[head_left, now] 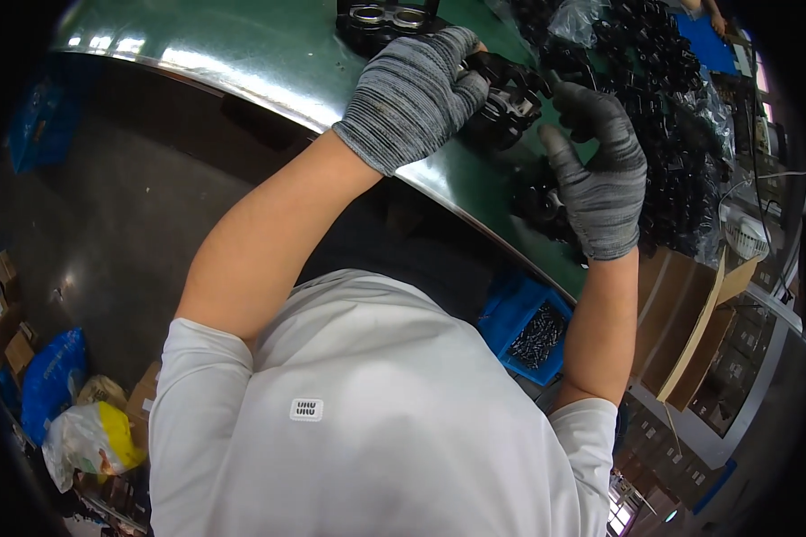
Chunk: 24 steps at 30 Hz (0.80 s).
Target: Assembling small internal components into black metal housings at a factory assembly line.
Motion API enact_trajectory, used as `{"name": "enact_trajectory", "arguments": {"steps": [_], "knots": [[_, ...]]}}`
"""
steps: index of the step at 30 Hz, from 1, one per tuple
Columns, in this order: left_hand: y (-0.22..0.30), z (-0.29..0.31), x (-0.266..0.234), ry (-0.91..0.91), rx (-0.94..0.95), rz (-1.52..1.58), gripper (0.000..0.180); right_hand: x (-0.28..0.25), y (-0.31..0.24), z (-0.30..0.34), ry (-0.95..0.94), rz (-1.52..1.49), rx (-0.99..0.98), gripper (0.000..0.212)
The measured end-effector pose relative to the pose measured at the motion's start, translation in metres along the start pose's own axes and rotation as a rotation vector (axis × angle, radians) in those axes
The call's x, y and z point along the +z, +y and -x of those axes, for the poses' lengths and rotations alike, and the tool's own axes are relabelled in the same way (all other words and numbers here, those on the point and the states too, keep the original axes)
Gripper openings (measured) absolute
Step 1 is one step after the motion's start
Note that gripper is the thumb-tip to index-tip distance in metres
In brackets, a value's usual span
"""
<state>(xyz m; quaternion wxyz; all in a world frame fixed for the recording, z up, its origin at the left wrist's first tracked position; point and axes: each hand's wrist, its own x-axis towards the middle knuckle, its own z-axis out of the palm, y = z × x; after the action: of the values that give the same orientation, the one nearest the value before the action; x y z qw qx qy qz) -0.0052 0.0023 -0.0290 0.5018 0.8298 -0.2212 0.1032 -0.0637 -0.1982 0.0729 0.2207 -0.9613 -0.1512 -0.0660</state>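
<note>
Over the green bench top [269, 54], the grey-gloved left hand [414, 94] clamped a black, rigid, seemingly heavy cast metal part [509, 100] by its body, while the dark-gloved right hand [600, 174] pinched something small, unclear, at its edge.

Knitted grey cloth glove on left hand [414, 94] and right hand [600, 170], matt black moulded plastic part [509, 100], glossy green smooth-topped table [269, 54] with shiny metal edge, blue plastic bin [510, 313] of dull metal screws [537, 338].
</note>
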Motion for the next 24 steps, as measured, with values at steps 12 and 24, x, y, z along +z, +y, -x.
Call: {"name": "enact_trajectory", "arguments": {"steps": [12, 24], "knots": [[-0.002, -0.009, -0.002, 0.011, -0.143, 0.160, 0.039, 0.036, 0.002, -0.010, 0.221, 0.339, -0.222, 0.055], [-0.005, -0.005, 0.002, 0.069, -0.055, 0.160, 0.034, 0.032, -0.001, -0.007, 0.135, 0.194, -0.119, 0.042]]}}
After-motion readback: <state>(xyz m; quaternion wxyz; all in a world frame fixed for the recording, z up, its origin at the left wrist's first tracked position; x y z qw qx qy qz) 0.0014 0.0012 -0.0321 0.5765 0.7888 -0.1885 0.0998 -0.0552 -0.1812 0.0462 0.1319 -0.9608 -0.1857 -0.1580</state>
